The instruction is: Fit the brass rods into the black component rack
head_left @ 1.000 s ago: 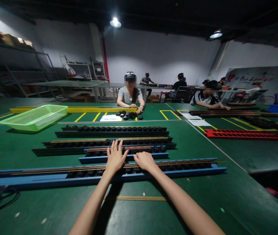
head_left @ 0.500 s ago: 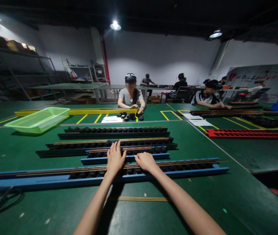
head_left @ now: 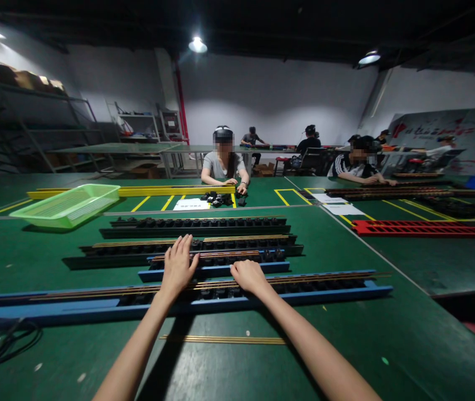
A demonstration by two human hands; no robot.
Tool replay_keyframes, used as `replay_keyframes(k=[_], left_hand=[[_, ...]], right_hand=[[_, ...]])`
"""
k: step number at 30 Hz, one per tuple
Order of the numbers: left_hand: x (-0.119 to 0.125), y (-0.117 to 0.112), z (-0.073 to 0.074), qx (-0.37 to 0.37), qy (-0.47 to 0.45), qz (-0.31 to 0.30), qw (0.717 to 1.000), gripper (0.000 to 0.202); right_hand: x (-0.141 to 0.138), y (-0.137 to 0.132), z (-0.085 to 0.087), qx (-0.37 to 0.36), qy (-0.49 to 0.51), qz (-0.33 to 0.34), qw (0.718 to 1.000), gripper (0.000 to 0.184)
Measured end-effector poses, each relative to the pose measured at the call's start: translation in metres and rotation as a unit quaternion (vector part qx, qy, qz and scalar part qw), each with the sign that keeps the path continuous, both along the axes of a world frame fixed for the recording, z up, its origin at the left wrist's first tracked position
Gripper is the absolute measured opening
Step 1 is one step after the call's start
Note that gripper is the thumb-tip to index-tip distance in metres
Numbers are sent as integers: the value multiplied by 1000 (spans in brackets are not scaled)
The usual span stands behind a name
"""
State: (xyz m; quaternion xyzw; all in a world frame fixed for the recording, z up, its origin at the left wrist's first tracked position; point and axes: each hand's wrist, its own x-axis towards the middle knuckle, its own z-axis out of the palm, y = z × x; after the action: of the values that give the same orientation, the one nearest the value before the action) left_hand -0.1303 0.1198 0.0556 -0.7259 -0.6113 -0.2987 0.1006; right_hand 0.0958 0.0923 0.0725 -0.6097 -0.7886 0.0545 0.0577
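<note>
My left hand [head_left: 178, 266] is open, palm down, with its fingers reaching over the left part of a short blue channel [head_left: 216, 271]. That channel carries black blocks and thin copper-coloured rods [head_left: 229, 255]. At its front edge, my right hand [head_left: 248, 274] is closed, fingers curled under; whatever they grip is hidden. Nearer me runs a long blue channel [head_left: 321, 297] with black blocks and several brass-coloured rods [head_left: 291, 281], crossed by both wrists. Behind the short channel lies a dark green channel [head_left: 107, 260] with black blocks and brass-coloured rods.
Another dark channel [head_left: 195, 230] lies farther back. A green basket [head_left: 70, 206] stands at left, loose rods [head_left: 224, 339] in front, and a cable [head_left: 24, 340] at the left edge. Across the table, a person [head_left: 224, 164] works by a yellow channel [head_left: 158, 191]; a red rail [head_left: 413, 228] lies right.
My left hand has slid leftward along the short blue channel, uncovering more of its copper-coloured rods. My right hand has stayed in place.
</note>
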Motion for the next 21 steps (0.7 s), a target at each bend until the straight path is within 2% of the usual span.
replay_keyframes(k=[8,13,16,18,21], left_hand=[[-1,-1,-15,-20,29,61,998,62],[-4,-2,-10,-36,47,64,996,61],[-19,-3,-5,-30,54,69,996,59],[-34,-3,-4,-20,49,110,993,59],[-53,-3,-7,-68,13,151,986,63]], right_hand=[[0,1,-1,-7,-1,-1,1000,51],[0,1,0,-9,-1,-4,1000,51],[0,0,2,-10,-3,-9,1000,50],[0,0,2,-10,-5,-11,1000,50],[0,1,1,-11,-5,-10,1000,51]])
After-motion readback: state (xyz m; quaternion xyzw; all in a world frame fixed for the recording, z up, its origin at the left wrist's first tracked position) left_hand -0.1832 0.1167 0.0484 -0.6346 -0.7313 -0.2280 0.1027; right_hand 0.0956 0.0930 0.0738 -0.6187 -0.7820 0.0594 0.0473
